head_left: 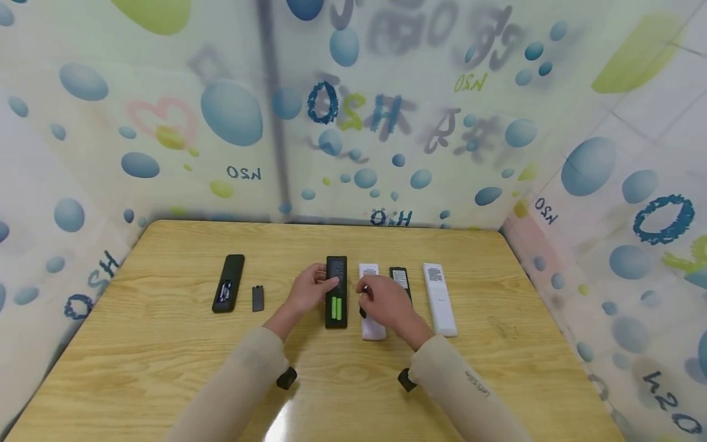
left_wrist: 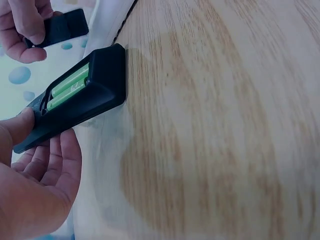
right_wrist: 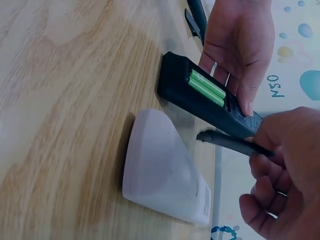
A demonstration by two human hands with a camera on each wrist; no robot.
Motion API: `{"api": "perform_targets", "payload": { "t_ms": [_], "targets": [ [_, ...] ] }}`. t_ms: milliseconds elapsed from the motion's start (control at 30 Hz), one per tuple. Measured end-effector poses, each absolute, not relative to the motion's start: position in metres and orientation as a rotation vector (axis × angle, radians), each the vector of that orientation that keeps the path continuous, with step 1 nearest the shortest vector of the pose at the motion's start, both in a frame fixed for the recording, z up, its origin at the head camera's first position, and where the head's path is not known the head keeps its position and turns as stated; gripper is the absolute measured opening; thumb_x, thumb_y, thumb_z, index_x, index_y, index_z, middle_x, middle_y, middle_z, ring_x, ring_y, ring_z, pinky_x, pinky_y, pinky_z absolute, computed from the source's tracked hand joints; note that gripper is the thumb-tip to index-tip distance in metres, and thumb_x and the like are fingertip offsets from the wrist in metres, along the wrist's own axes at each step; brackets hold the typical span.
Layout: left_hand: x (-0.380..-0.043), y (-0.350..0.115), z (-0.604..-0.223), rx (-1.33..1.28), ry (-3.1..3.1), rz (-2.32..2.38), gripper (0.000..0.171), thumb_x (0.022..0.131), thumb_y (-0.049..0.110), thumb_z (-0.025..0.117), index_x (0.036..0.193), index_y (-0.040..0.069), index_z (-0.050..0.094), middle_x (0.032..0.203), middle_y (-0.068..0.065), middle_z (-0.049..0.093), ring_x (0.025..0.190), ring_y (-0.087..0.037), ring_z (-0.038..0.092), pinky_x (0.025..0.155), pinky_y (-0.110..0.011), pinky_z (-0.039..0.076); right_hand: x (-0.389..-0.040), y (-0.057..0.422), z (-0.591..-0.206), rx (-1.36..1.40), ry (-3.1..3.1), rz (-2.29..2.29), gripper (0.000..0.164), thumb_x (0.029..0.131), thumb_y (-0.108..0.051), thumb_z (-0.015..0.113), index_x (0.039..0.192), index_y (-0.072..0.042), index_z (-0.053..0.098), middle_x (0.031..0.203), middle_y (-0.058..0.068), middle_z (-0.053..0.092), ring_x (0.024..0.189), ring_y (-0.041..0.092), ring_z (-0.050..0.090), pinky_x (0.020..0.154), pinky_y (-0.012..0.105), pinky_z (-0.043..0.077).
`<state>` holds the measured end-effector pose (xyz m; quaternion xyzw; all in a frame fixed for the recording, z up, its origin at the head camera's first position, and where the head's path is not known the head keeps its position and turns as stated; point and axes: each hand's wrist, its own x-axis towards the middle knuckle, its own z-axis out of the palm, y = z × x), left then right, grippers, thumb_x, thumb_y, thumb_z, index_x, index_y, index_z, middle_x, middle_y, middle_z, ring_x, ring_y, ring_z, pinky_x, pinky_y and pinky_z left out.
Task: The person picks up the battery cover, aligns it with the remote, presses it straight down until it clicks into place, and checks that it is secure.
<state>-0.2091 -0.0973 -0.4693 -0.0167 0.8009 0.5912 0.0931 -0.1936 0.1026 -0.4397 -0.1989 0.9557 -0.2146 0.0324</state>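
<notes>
Five remotes on the table (head_left: 166, 344): three black (head_left: 336, 291), two white (head_left: 439, 298); two green batteries (head_left: 336, 307); two loose battery covers (head_left: 257, 298).

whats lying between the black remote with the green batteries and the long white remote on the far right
In the head view, two things lie between the open black remote with green batteries and the long white remote: a white remote under the right hand, then a smaller black remote.
</notes>
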Motion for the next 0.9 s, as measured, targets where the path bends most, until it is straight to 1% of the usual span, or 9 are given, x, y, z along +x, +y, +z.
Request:
{"api": "perform_targets", "payload": {
  "t_ms": [100,167,367,467,600,767,900],
  "targets": [
    [-0.209,-0.097,-0.468,-0.048,2.374,1.755,0.044,0.096,0.022,0.063,0.134,0.005,0.050,0.127,-0.020,0.060,0.101,-0.027,0.063,0.074,-0.038,0.056,-0.194,0.106,-0.439,-0.639,2.924,-0.697,0.017,0.093,-0.021,0.062,0.106,-0.014,0.069,0.077,-0.006,0.060,0.065,0.010,0.050,0.061,0.026,0.042],
    [-0.209,-0.096,-0.467,-0.054,2.373,1.755,0.043,0.096,0.022,0.063,0.134,0.005,0.050,0.127,-0.019,0.061,0.101,-0.026,0.063,0.074,-0.038,0.056,-0.194,0.107,-0.438,-0.641,2.901,-0.720,0.020,0.093,-0.025,0.066,0.108,-0.013,0.068,0.076,-0.006,0.060,0.065,0.009,0.050,0.061,0.026,0.042],
    [-0.209,-0.097,-0.468,-0.054,2.374,1.747,0.045,0.096,0.023,0.062,0.135,0.005,0.049,0.128,-0.019,0.059,0.103,-0.026,0.062,0.074,-0.037,0.056,-0.194,0.112,-0.435,-0.626,2.828,-0.745,0.030,0.087,-0.025,0.074,0.113,-0.012,0.068,0.085,-0.005,0.065,0.073,0.009,0.054,0.068,0.028,0.046],
    [-0.210,-0.097,-0.468,-0.058,2.373,1.749,0.045,0.096,0.023,0.062,0.135,0.006,0.049,0.129,-0.019,0.059,0.103,-0.027,0.062,0.074,-0.037,0.055,-0.192,0.114,-0.432,-0.644,2.840,-0.725,0.024,0.088,-0.024,0.072,0.109,-0.013,0.069,0.088,-0.004,0.068,0.076,0.008,0.057,0.071,0.029,0.049],
    [-0.209,-0.098,-0.469,-0.054,2.380,1.747,0.046,0.096,0.023,0.063,0.136,0.005,0.048,0.129,-0.019,0.058,0.104,-0.028,0.061,0.073,-0.036,0.055,-0.191,0.116,-0.429,-0.674,2.891,-0.685,0.013,0.091,-0.026,0.069,0.101,-0.018,0.070,0.089,-0.005,0.068,0.077,0.007,0.057,0.071,0.029,0.049],
    [-0.210,-0.097,-0.470,-0.059,2.375,1.745,0.046,0.096,0.024,0.062,0.136,0.007,0.048,0.130,-0.018,0.058,0.104,-0.027,0.061,0.073,-0.036,0.055,-0.191,0.117,-0.429,-0.692,2.940,-0.672,0.013,0.090,-0.030,0.069,0.097,-0.019,0.072,0.090,-0.005,0.069,0.076,0.008,0.057,0.070,0.028,0.049],
    [-0.211,-0.097,-0.471,-0.057,2.368,1.750,0.044,0.096,0.023,0.062,0.135,0.007,0.049,0.129,-0.018,0.059,0.102,-0.025,0.062,0.073,-0.035,0.055,-0.191,0.117,-0.429,-0.711,2.940,-0.668,0.019,0.089,-0.032,0.069,0.102,-0.019,0.073,0.094,-0.005,0.072,0.081,0.008,0.062,0.074,0.030,0.052]
  ]
}}
